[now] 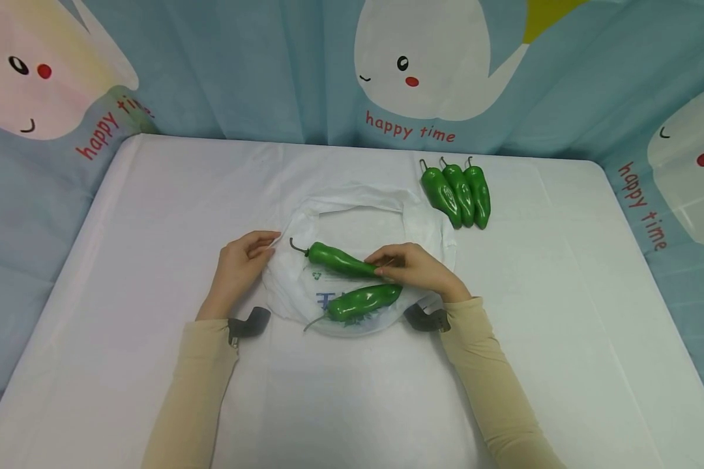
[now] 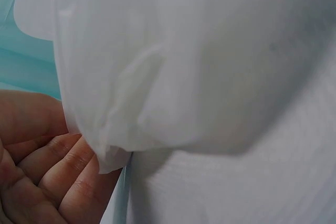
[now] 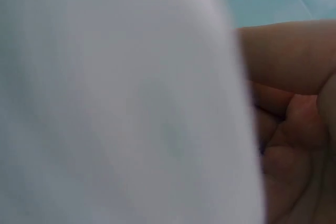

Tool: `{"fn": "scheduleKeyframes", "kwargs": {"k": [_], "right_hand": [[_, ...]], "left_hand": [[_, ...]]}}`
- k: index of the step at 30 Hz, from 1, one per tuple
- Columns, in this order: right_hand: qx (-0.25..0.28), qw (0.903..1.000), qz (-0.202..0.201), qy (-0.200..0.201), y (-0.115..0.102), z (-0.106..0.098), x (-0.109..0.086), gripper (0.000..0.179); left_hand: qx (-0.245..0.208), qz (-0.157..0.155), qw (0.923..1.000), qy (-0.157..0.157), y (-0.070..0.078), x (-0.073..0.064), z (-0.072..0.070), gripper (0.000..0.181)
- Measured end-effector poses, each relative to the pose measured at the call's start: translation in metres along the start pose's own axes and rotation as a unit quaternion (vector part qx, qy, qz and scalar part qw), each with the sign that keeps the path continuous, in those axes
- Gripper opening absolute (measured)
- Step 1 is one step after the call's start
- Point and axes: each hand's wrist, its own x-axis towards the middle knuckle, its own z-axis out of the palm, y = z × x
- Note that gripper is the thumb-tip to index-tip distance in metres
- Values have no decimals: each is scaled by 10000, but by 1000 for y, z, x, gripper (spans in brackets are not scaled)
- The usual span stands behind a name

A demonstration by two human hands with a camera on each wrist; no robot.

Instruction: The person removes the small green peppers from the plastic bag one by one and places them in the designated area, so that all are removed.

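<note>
A white plastic bag (image 1: 431,225) lies with its mouth spread open in the head view. My left hand (image 1: 237,264) pinches its left edge between thumb and fingers; the left wrist view shows this edge of the bag (image 2: 131,77) up close. Over the bag, my right hand (image 1: 413,266) grips a long green pepper (image 1: 337,258) by its tip, the stem pointing left. A second green pepper (image 1: 364,302) lies just below it, within the bag's outline. In the right wrist view, blurred white plastic (image 3: 131,103) hides the pepper and part of the hand.
Three more green peppers (image 1: 459,194) lie side by side near the table's back edge, touching or close to the bag's right side. A white cloth covers the table (image 1: 563,326). Behind it hangs a blue curtain (image 1: 258,71) with whale prints.
</note>
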Motion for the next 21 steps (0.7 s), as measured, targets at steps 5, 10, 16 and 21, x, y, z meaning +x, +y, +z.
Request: {"fn": "scheduleKeyframes", "kwargs": {"k": [5, 10, 16, 21], "right_hand": [[-63, 9999, 45, 90, 0, 1, 0, 23], [-14, 9999, 66, 107, -2, 1, 0, 24], [-82, 9997, 70, 215, -1, 2, 0, 23], [-76, 9995, 134, 273, 0, 2, 1, 22]], "left_hand": [[0, -29, 10000, -1, 0, 0, 0, 28], [-17, -40, 10000, -2, 0, 0, 0, 28], [-40, -15, 10000, -3, 0, 1, 0, 28], [-34, -44, 10000, -8, -1, 1, 1, 28]]}}
